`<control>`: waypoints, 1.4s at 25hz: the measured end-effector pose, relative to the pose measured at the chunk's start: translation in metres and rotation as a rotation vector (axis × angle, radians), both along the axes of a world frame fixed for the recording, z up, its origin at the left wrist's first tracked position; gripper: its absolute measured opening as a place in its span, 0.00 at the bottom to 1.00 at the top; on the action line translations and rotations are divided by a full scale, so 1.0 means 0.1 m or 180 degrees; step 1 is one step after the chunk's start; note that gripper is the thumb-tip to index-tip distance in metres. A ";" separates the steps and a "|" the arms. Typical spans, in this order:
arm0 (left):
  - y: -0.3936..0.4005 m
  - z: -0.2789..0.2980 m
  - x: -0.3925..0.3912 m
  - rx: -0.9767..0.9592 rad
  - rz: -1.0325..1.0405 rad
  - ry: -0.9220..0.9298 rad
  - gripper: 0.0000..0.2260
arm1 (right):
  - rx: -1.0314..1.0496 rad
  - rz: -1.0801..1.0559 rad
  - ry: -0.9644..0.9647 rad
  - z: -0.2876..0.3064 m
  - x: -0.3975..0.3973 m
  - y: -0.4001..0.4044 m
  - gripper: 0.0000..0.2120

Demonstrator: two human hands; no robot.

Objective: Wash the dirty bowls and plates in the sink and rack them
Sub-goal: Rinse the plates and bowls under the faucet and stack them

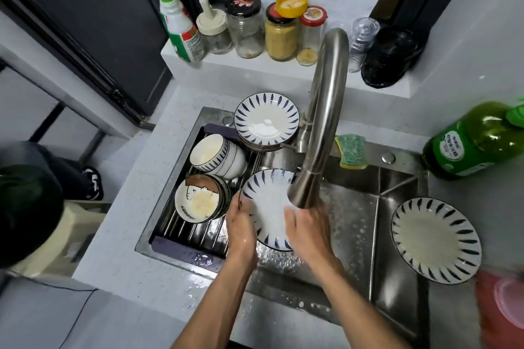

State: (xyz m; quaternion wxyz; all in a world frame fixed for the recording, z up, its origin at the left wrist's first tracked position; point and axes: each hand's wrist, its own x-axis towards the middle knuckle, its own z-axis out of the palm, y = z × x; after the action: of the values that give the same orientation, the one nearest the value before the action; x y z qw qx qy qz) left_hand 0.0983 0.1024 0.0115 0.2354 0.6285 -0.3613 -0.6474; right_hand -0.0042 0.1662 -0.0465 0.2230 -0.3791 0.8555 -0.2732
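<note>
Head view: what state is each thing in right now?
Faucet: running onto the held plate.
Held plate: tilted, being rinsed.
Left hand: grips the plate's rim.
Right hand: rubbing the plate's face.
Plate stack: racked.
Side plate: lying flat by the sink.

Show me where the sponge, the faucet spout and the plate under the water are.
sponge (pixel 351 151), head view, green top face.
faucet spout (pixel 304 193), head view, flared nozzle end.
plate (pixel 268 204), head view, white centre.
</note>
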 end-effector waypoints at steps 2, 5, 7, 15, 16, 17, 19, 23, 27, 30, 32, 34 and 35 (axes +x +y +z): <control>-0.11 -0.06 -0.01 0.0083 -0.0354 -0.0167 0.20 | -0.0035 0.1402 -0.0129 0.10 0.06 0.09 0.28; -0.34 -0.23 -0.06 0.0545 -0.0745 -0.0433 0.14 | -0.0223 0.1858 -0.0344 0.05 -0.02 0.29 0.28; -0.40 -0.18 -0.10 0.0669 -0.0913 -0.0292 0.12 | -0.0466 0.1667 -0.0141 0.01 -0.08 0.42 0.21; 0.08 -0.50 -0.28 -0.2357 -0.3319 -0.1110 0.21 | -0.1717 -0.1955 -0.4345 0.07 0.04 0.23 0.15; 0.01 -0.49 -0.24 -0.2386 -0.3257 -0.1373 0.21 | -0.1835 -0.2049 -0.4672 0.08 0.02 0.28 0.19; -0.08 -0.56 -0.20 -0.2102 -0.2926 -0.1503 0.24 | -0.1885 -0.2166 -0.4861 0.07 0.01 0.31 0.21; -0.26 -0.52 -0.09 -0.0516 -0.1249 -0.0708 0.31 | -0.1920 -0.2318 -0.5045 0.01 -0.01 0.35 0.23; -0.37 -0.28 0.12 0.0996 -0.0296 0.0802 0.28 | -0.1313 -0.2204 -0.4776 -0.15 -0.06 0.28 0.23; -0.32 0.26 0.27 -0.0398 -0.0587 0.0189 0.22 | -0.0043 -0.2243 -0.3992 -0.28 -0.13 0.35 0.12; -0.49 0.63 0.23 -0.1515 -0.1052 -0.0537 0.19 | -0.0131 -0.2591 -0.3893 -0.36 -0.25 0.59 0.09; -0.76 0.68 0.06 -0.2183 -0.1582 -0.1362 0.16 | -0.0540 -0.3159 -0.4096 -0.31 -0.35 0.79 0.11; -1.03 0.58 -0.12 -0.2555 -0.1961 -0.1702 0.13 | -0.1492 -0.3832 -0.4392 -0.22 -0.44 1.00 0.20; -1.13 0.48 -0.21 -0.2679 -0.2233 -0.1778 0.12 | -0.1934 -0.4122 -0.4363 -0.18 -0.52 1.12 0.24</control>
State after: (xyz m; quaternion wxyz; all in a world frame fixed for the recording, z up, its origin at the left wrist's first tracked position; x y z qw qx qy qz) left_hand 0.0769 -0.0102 0.0590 0.1327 0.4712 -0.8191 -0.2990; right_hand -0.0558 0.2779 -0.0640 0.3707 0.3608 0.4771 -0.7105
